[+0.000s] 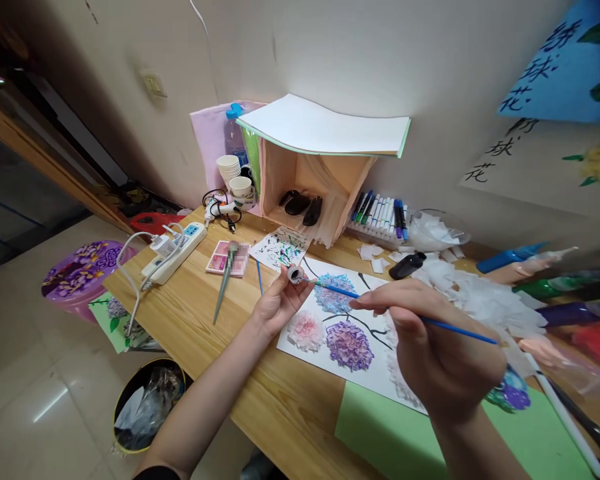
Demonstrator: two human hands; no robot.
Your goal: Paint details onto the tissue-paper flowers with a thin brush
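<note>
My left hand (279, 303) holds a small round container (295, 273) between thumb and fingers, its opening facing up toward me. In my right hand (437, 340) is a thin blue paintbrush (337, 289), its tip close to the container's rim; whether they touch I cannot tell. Below lies a white sheet (300, 357) with dark painted branches and crumpled-paper flowers: a blue one (334, 293), a purple one (350, 345) and a pink one (306, 330). A paint-smeared paper (275, 250) sits just behind my left hand.
Scissors (225, 287) and a power strip (175, 257) are on the left. Behind stand paper cups (229, 170), an open box (280, 170) and markers (380, 212). White tissue pieces (480, 293), a black bottle (407, 265) and paint bottles (510, 259) lie right; green paper (380, 433) lies in front.
</note>
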